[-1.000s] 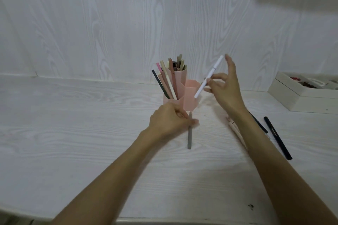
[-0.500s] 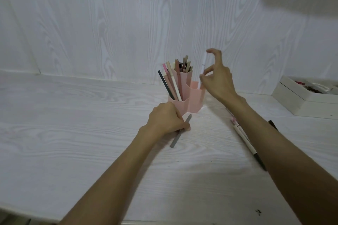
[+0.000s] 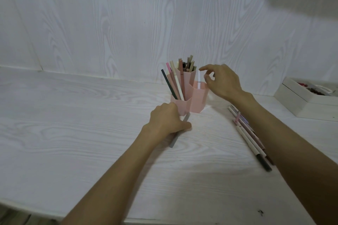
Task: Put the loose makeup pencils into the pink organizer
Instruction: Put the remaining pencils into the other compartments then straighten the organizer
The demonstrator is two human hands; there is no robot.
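The pink organizer [image 3: 190, 98] stands toward the back edge of the table [image 3: 73, 133], close to the wall, a cluster of hexagonal tubes of different heights. The tall back tube and the low left one are crowded with pencils leaning outward, a dark one [image 3: 169, 86] at the far left among pink and cream ones. In the right-hand tube stands a single white pencil [image 3: 199, 80], upright, its top above the rim.

The right hand [image 3: 221, 82] hovers just beside that white pencil, index finger stretched out over it and thumb and other fingers [image 3: 207, 78] loosely bent next to its tip; whether they touch it I cannot tell, and they do not seem to clasp it.

The left hand [image 3: 166, 122] lies on the table right in front of the organizer's base, fingers curled around a grey pencil [image 3: 175, 139] whose lower end pokes out toward the front edge and whose upper end shows near the organizer's foot.

To the right, partly under the right forearm, a loose bunch of makeup pencils [image 3: 247, 133] lies on the table, running from back to front: cream, pink and lilac, one with a dark end.

At the right edge of the table, near the back, sits a white box [image 3: 300, 102] with small reddish items inside.
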